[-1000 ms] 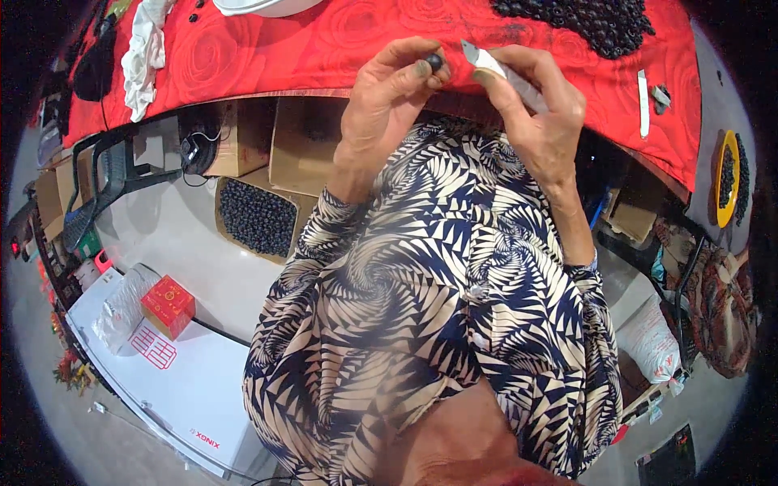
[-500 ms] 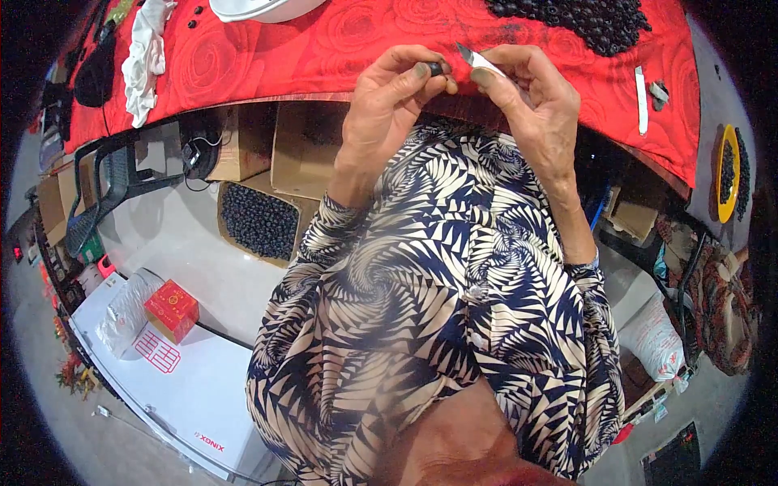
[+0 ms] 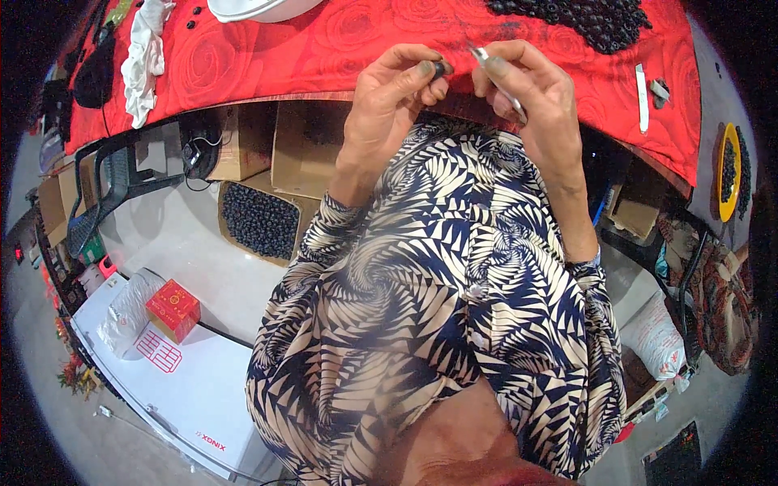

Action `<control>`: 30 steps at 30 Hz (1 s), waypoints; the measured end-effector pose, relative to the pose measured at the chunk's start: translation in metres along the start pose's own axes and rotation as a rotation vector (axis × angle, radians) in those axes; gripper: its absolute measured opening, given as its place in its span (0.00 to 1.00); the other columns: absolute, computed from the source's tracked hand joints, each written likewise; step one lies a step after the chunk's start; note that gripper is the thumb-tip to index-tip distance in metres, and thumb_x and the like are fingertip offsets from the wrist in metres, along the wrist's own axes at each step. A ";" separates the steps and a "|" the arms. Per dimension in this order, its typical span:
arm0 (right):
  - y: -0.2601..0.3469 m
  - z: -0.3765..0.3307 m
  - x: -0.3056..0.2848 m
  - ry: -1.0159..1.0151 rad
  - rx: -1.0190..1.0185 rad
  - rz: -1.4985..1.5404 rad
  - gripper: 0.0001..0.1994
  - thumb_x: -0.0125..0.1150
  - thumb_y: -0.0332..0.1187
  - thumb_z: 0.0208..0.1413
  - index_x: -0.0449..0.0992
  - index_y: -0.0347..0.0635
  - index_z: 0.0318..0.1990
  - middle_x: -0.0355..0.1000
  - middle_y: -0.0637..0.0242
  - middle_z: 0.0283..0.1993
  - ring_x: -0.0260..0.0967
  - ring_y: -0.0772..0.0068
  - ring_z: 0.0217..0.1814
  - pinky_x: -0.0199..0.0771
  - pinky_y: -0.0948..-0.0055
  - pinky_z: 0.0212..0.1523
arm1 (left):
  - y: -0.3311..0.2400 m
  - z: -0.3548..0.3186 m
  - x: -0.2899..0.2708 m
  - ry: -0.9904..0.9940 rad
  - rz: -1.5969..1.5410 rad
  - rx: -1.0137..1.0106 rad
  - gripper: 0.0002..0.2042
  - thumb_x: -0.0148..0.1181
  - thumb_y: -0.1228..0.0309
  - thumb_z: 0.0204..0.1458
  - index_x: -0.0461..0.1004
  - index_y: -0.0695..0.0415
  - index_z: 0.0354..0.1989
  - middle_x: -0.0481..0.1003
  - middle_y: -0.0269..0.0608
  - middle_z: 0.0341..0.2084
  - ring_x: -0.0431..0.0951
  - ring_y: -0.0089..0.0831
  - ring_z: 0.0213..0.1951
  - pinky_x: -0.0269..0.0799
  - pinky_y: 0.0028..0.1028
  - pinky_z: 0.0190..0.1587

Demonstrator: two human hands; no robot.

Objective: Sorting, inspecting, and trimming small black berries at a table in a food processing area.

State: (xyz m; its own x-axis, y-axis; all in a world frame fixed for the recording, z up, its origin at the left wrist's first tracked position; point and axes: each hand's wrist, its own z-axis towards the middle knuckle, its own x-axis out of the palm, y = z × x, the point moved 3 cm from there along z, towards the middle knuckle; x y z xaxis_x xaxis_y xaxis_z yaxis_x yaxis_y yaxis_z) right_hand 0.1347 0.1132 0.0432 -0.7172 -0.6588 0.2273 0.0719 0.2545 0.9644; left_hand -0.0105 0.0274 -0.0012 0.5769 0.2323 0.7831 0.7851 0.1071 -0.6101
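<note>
Between the thumb and fingers of my left hand (image 3: 395,93) is a small, dark, rounded bead-like piece (image 3: 439,70). My right hand (image 3: 531,85) grips a slim craft knife (image 3: 510,99) with a pale handle; its blade points up and toward the left hand, apart from the dark piece. Both hands are over the near edge of a table with a red rose-patterned cloth (image 3: 348,61). A heap of similar dark pieces (image 3: 596,24) lies on the cloth at the far right.
A white bowl (image 3: 259,10) stands at the far edge. On the right of the cloth lies a white strip-like tool (image 3: 642,97). Below the table is a box of dark pieces (image 3: 259,220). A yellow plate (image 3: 728,174) holds more on the right.
The knife has turned in my right hand, so its side shows narrower and its handle reaches down past the palm. My left hand has barely moved with its dark piece.
</note>
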 end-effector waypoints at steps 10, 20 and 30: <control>-0.021 0.008 -0.007 0.218 0.270 0.826 0.15 0.49 0.36 0.59 0.66 0.32 0.46 0.68 0.58 0.34 0.58 0.83 0.24 0.55 0.85 0.19 | 0.002 0.000 0.000 0.007 0.035 0.015 0.10 0.54 0.77 0.53 0.70 0.65 0.43 0.74 0.46 0.36 0.75 0.28 0.36 0.72 0.20 0.38; -0.020 0.013 -0.006 0.328 0.307 0.858 0.16 0.48 0.38 0.59 0.67 0.32 0.44 0.67 0.61 0.33 0.58 0.84 0.24 0.54 0.86 0.19 | -0.017 0.001 0.008 0.027 0.063 0.095 0.05 0.55 0.79 0.51 0.71 0.65 0.36 0.75 0.50 0.32 0.77 0.34 0.30 0.74 0.24 0.33; -0.014 0.002 -0.025 0.221 0.217 0.838 0.15 0.49 0.36 0.58 0.66 0.33 0.45 0.68 0.59 0.33 0.57 0.81 0.24 0.55 0.83 0.20 | -0.111 0.017 0.028 -0.234 0.952 0.739 0.06 0.60 0.80 0.45 0.76 0.63 0.33 0.78 0.43 0.27 0.76 0.25 0.29 0.71 0.22 0.34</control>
State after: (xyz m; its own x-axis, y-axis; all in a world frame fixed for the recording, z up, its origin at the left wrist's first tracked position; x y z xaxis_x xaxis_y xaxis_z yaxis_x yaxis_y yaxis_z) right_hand 0.1501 0.1277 0.0240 -0.3362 -0.3122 0.8885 0.3634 0.8274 0.4282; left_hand -0.0850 0.0382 0.0860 0.7361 0.6769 -0.0065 -0.2877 0.3042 -0.9081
